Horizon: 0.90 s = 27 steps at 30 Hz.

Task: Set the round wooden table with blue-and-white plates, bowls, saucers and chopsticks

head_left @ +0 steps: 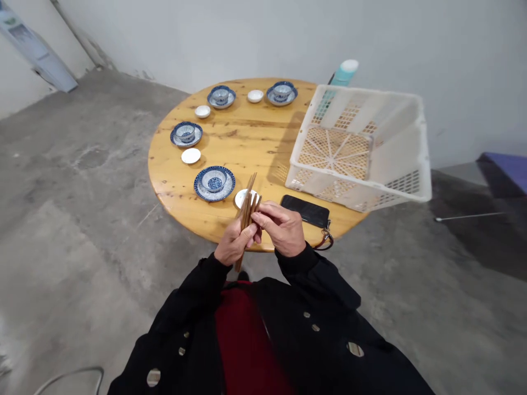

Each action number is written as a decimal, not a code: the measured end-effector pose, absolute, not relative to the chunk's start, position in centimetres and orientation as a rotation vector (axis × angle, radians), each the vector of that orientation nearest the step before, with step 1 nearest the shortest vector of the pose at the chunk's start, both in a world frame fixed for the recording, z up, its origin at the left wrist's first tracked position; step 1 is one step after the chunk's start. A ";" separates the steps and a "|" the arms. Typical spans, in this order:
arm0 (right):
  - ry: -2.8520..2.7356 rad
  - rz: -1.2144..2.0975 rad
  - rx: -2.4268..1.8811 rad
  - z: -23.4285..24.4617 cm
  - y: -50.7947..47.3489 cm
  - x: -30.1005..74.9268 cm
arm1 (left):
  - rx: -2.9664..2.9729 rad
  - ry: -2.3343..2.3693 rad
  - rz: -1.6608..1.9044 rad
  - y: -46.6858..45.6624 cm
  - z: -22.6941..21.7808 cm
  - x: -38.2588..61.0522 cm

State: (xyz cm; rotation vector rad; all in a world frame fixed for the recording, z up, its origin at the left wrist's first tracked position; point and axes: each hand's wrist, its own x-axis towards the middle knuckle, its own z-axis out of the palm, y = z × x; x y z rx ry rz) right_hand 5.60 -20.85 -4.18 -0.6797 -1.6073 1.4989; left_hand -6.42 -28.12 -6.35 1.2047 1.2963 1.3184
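A bundle of brown wooden chopsticks (246, 211) is gripped in my left hand (234, 241), over the near edge of the table. My right hand (284, 226) is closed, its thumb and fingers pinching chopsticks at the bundle's right side. Just behind the bundle lies a small white dish (242, 198), partly covered by the chopsticks. Left of it stands a blue-patterned plate (200, 190) with a bowl (214, 181) on it. A black phone (305, 210) with a wrist strap (325, 239) lies to the right of my right hand.
The round wooden table (242, 142) bears more plates with bowls (186, 133) and small white dishes (191, 156) along its left and far sides. A white plastic crate (358, 192) stands at the right, with a turquoise cylinder (342, 74) behind it. A wall (247, 38) rises beyond.
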 end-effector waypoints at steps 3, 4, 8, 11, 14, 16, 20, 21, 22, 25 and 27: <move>-1.647 1.429 -0.652 -3.6 -21.0 4.9 | 1.293 1.315 1.357 -27.9 -6.0 -7.3; -1.660 1.403 -0.644 -3.6 -21.0 4.4 | 1.301 1.317 1.375 -28.0 -6.0 -7.8; -1.687 1.354 -0.595 -3.7 -21.5 1.8 | 1.318 1.325 1.421 -28.8 -6.4 -10.3; -1.683 1.343 -0.556 -3.9 -22.1 -1.0 | 1.362 1.319 1.448 -29.6 -6.3 -13.0; -1.700 1.310 -0.530 -3.8 -22.9 -4.0 | 1.393 1.316 1.478 -30.6 -6.2 -16.0; -1.716 1.299 -0.524 -3.6 -23.5 -5.8 | 1.407 1.314 1.492 -31.2 -6.1 -17.9; -1.743 1.319 -0.514 -3.4 -25.0 -9.0 | 1.420 1.302 1.496 -32.6 -6.2 -21.2; -1.744 1.325 -0.513 -3.3 -25.3 -9.7 | 1.420 1.297 1.494 -32.9 -6.2 -21.9; -1.746 1.334 -0.511 -3.3 -25.7 -10.3 | 1.420 1.293 1.492 -33.2 -6.2 -22.5; -1.770 1.348 -0.504 -3.0 -26.6 -11.8 | 1.440 1.294 1.496 -34.1 -6.4 -24.2; -1.802 1.323 -0.489 -2.6 -27.0 -12.7 | 1.472 1.313 1.509 -34.5 -6.7 -25.2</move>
